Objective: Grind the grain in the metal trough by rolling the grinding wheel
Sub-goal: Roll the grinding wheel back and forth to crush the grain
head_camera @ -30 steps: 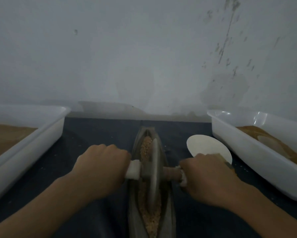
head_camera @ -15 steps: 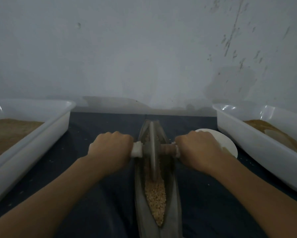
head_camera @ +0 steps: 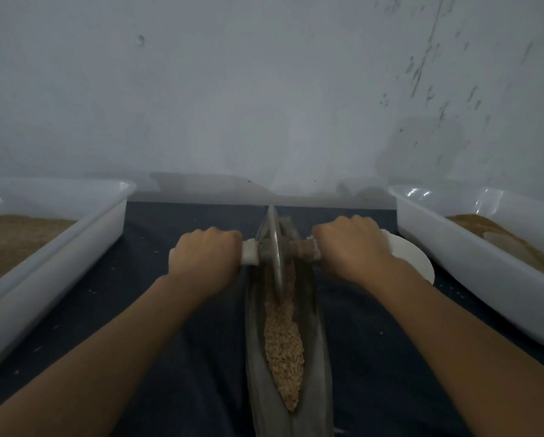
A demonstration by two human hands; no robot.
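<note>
A narrow boat-shaped metal trough (head_camera: 258,357) runs away from me on the dark cloth, with tan grain (head_camera: 283,339) lying along its groove. The thin metal grinding wheel (head_camera: 276,247) stands upright at the trough's far end. Its axle sticks out on both sides. My left hand (head_camera: 204,260) grips the white-wrapped left handle, and my right hand (head_camera: 349,247) grips the right handle. Both arms are stretched forward. The near part of the grain is uncovered.
A white plastic tub (head_camera: 59,234) holding brown meal stands at the left. A second white tub (head_camera: 472,247) with brown meal and a pale scoop is at the right. A white plate (head_camera: 412,257) lies behind my right hand. A wall rises just beyond the trough.
Both hands have pushed the wheel away from me, from the trough's middle to its far end. More grain now shows in the near part of the trough.
</note>
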